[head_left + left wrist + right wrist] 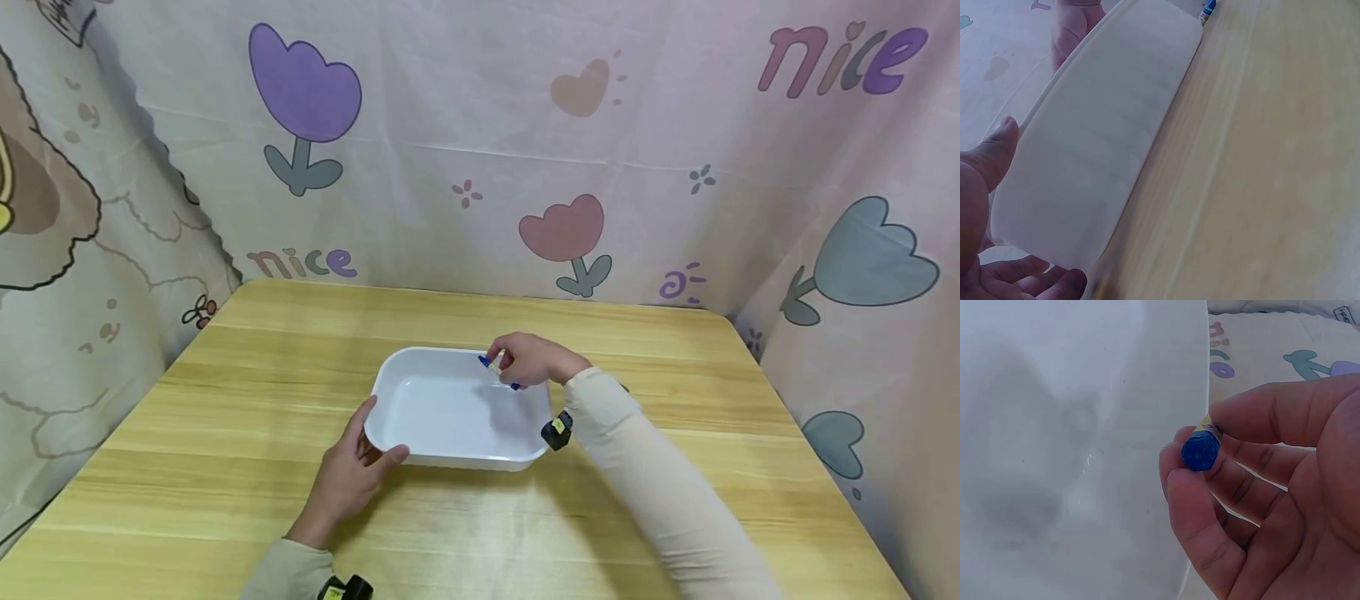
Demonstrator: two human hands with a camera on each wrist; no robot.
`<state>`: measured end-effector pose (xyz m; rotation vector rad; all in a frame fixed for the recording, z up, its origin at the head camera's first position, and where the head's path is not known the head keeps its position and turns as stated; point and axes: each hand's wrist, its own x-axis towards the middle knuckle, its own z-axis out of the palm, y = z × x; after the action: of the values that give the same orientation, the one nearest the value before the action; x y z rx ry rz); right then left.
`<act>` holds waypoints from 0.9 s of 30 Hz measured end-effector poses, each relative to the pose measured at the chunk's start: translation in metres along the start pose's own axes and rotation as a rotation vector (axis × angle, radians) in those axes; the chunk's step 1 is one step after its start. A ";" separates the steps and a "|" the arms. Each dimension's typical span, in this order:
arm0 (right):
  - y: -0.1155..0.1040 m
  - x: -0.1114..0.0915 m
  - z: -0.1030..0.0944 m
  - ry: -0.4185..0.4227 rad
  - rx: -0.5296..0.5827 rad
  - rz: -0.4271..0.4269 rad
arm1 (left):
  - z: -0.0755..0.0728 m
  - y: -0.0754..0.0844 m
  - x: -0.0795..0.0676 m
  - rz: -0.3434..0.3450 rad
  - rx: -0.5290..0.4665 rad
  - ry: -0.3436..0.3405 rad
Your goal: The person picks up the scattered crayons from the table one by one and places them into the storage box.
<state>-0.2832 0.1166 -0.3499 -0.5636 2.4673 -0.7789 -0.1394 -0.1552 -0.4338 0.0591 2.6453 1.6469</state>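
Note:
A white rectangular tray (442,460) sits on the wooden table. My left hand (348,467) holds its left end, with the thumb on the near rim; in the left wrist view the thumb (1000,150) lies along the rim and the fingers bend under the corner. Over the tray's far right part, my right hand (534,360) pinches a blue crayon (484,362). In the right wrist view the crayon (1200,452) shows a blue faceted end and a yellowish wrapper between thumb and fingers. The tray's visible floor holds only shadows.
The wooden table (187,467) reaches back to a patterned curtain (450,125) that also hangs at both sides. A small blue and white object (1209,9) shows past the tray's far end in the left wrist view. A dark bit peeks out behind the right sleeve.

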 end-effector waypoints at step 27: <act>-0.011 0.006 0.006 -0.019 -0.086 0.003 | 0.002 -0.002 0.000 0.004 -0.024 0.015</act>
<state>-0.2820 0.1029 -0.3498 -0.5954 2.4931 -0.6656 -0.1394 -0.1542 -0.4369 0.0517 2.6378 1.6867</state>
